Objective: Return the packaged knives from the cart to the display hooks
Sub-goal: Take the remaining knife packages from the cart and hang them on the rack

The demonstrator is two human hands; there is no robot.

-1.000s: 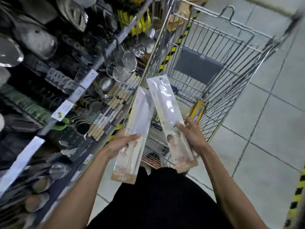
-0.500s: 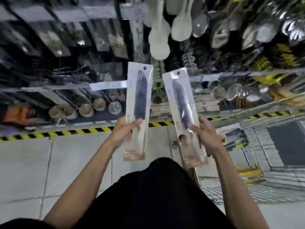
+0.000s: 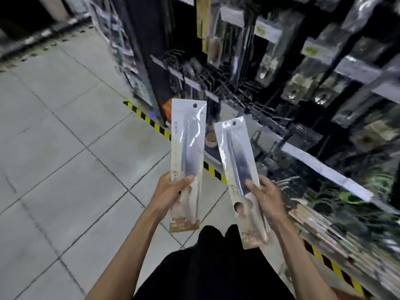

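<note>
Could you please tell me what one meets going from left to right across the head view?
Tiled floor, left hand, left knife package, right knife package, right hand, display shelves.

two packaged knives (image 3: 187, 148) (image 3: 237, 163), two bare hands (image 3: 168, 194) (image 3: 267, 199)

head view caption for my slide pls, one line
Left hand holds the left knife pack and right hand the right knife pack, hang holes up, beside the hooks.

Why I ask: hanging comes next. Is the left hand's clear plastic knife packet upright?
Upright: clear plastic knife packet held by left hand, hang hole on top.
</note>
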